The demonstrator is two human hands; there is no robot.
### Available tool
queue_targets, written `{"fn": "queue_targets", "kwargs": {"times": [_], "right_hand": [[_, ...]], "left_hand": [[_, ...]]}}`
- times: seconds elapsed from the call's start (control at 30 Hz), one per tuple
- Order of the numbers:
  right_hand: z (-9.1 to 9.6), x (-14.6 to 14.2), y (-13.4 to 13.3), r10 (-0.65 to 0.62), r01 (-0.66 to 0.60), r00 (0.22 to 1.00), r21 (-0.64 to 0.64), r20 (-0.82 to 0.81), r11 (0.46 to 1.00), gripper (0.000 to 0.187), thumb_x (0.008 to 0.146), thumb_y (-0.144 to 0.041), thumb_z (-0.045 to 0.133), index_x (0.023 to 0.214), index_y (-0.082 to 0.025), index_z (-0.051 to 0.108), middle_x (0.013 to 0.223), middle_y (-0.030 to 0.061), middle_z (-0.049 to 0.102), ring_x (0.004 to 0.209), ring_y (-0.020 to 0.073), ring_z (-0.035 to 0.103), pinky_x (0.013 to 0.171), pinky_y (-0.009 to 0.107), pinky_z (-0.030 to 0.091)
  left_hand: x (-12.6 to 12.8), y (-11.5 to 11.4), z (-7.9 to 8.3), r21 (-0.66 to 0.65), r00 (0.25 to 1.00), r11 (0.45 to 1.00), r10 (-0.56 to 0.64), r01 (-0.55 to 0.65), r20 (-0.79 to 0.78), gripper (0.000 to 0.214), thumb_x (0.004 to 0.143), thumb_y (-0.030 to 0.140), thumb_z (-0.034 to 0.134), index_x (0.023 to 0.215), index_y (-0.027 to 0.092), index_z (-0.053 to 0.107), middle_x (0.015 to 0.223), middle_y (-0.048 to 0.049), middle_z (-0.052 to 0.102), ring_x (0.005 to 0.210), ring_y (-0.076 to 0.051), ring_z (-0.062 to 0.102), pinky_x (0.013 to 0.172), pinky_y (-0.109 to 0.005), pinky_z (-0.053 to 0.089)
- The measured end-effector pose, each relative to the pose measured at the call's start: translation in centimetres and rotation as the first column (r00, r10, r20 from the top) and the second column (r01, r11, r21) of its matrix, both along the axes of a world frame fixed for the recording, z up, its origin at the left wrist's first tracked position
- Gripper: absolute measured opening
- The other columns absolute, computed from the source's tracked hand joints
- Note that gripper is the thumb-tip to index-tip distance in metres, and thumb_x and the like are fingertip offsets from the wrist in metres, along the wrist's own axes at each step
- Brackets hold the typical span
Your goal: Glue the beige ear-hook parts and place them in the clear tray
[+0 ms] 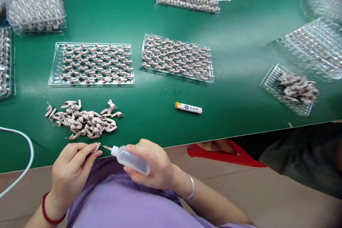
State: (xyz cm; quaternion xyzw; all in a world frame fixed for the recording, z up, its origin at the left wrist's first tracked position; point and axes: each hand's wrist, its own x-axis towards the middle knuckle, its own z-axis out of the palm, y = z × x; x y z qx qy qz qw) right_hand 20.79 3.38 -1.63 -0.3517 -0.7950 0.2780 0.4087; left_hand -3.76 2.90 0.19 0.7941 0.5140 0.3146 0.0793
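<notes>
Near the table's front edge, my left hand point(73, 167) pinches a small pale earbud shell point(96, 147) between thumb and fingers. My right hand point(155, 165) is wrapped round a translucent squeeze bottle point(133, 160) with a white cap and a thin tip. The bottle lies tilted, its tip pointing left at the shell; whether they touch I cannot tell. Just beyond my left hand is a loose pile of beige earbud shells point(91, 123), some with thin wires sticking out.
Two clear trays, a left one point(57, 80) and a right one point(141, 66), hold rows of shells. A white BMW lighter point(188, 108) lies on the green table point(149, 114). Stacked trays point(37, 3) stand far left, a heaped tray point(299, 91) right. A white cable point(30, 149) curves at left.
</notes>
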Motion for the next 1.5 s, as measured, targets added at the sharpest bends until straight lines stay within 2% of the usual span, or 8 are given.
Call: {"fn": "queue_targets", "kwargs": {"times": [0.3, 0.4, 0.47, 0.57, 0.7, 0.83, 0.97, 1.5], "right_hand": [[0.2, 0.2, -0.1, -0.007, 0.007, 1.0, -0.006, -0.028, 1.0, 0.059, 0.08, -0.02, 0.067, 0.133, -0.026, 0.043, 0.082, 0.0024, 0.067, 0.06, 0.0171, 0.055, 0.057, 0.032, 0.048], [0.8, 0.3, -0.1, -0.081, 0.036, 0.977, -0.22, -0.197, 0.975, 0.05, 0.079, -0.024, 0.073, 0.124, -0.025, 0.052, 0.092, 0.0048, 0.068, 0.066, 0.0166, 0.06, 0.059, 0.03, 0.05], [1.4, -0.1, 0.1, -0.203, 0.014, 0.923, -0.499, -0.326, 0.866, 0.045, 0.078, -0.028, 0.076, 0.117, -0.024, 0.055, 0.091, 0.0038, 0.067, 0.068, 0.0153, 0.061, 0.06, 0.028, 0.051], [1.9, -1.7, 0.5, -0.352, -0.21, 0.799, -0.774, -0.488, 0.597, 0.05, 0.071, -0.034, 0.082, 0.112, -0.024, 0.055, 0.077, -0.0022, 0.063, 0.062, 0.0122, 0.058, 0.06, 0.026, 0.051], [1.8, -4.0, 0.4, -0.525, -0.466, 0.592, -0.792, -0.611, 0.396, 0.064, 0.053, -0.038, 0.093, 0.102, -0.024, 0.055, 0.077, -0.0036, 0.06, 0.066, 0.0115, 0.057, 0.062, 0.024, 0.05], [1.7, -4.9, -0.3, -0.565, -0.584, 0.523, -0.751, -0.638, 0.308, 0.067, 0.048, -0.038, 0.096, 0.1, -0.023, 0.056, 0.075, -0.0047, 0.058, 0.065, 0.0103, 0.054, 0.061, 0.022, 0.048], [1.8, -5.1, -0.8, -0.565, -0.638, 0.497, -0.719, -0.659, 0.277, 0.061, 0.051, -0.038, 0.095, 0.094, -0.022, 0.054, 0.073, -0.0048, 0.057, 0.062, 0.0087, 0.051, 0.056, 0.019, 0.042], [1.6, -6.1, -1.5, -0.623, -0.615, 0.391, -0.696, -0.677, 0.37, 0.056, 0.06, -0.041, 0.092, 0.096, -0.022, 0.054, 0.07, -0.0053, 0.059, 0.059, 0.0073, 0.05, 0.055, 0.019, 0.039]], "left_hand": [[0.0, 0.1, 0.1, -0.003, 1.0, 1.0, -0.004, 0.004, 0.017, 0.029, 0.081, 0.009, 0.073, 0.106, 0.022, 0.069, 0.087, -0.0018, 0.068, 0.073, -0.013, 0.064, 0.073, -0.027, 0.052], [0.2, -0.1, 0.5, -0.038, 0.997, 0.999, 0.014, -0.011, 0.072, 0.027, 0.081, 0.01, 0.072, 0.105, 0.024, 0.07, 0.085, -0.0003, 0.068, 0.073, -0.013, 0.064, 0.071, -0.026, 0.052], [0.6, -0.4, 1.1, -0.092, 0.992, 0.996, 0.016, -0.004, 0.123, 0.025, 0.083, 0.012, 0.07, 0.104, 0.026, 0.071, 0.085, 0.0003, 0.067, 0.073, -0.013, 0.064, 0.068, -0.025, 0.052], [1.6, -0.9, 2.1, -0.166, 0.981, 0.985, -0.021, 0.053, 0.191, 0.021, 0.085, 0.015, 0.068, 0.103, 0.027, 0.071, 0.087, 0.0001, 0.066, 0.074, -0.012, 0.065, 0.066, -0.023, 0.053], [2.8, -1.5, 3.4, -0.181, 0.959, 0.971, -0.107, 0.158, 0.264, 0.019, 0.087, 0.013, 0.065, 0.102, 0.025, 0.07, 0.09, -0.0006, 0.067, 0.076, -0.011, 0.065, 0.067, -0.02, 0.053], [3.2, -1.8, 3.8, -0.203, 0.949, 0.959, -0.133, 0.196, 0.287, 0.024, 0.088, 0.011, 0.063, 0.104, 0.026, 0.07, 0.089, -0.0009, 0.067, 0.077, -0.012, 0.066, 0.068, -0.02, 0.054], [3.5, -1.9, 3.8, -0.194, 0.939, 0.96, -0.133, 0.202, 0.317, 0.023, 0.087, 0.011, 0.064, 0.104, 0.026, 0.07, 0.088, -0.0004, 0.066, 0.077, -0.011, 0.066, 0.069, -0.019, 0.054], [4.0, -2.0, 3.5, -0.147, 0.93, 0.97, -0.131, 0.191, 0.345, 0.026, 0.087, 0.007, 0.063, 0.106, 0.022, 0.069, 0.086, 0.0006, 0.064, 0.074, -0.009, 0.063, 0.067, -0.016, 0.053]]}}
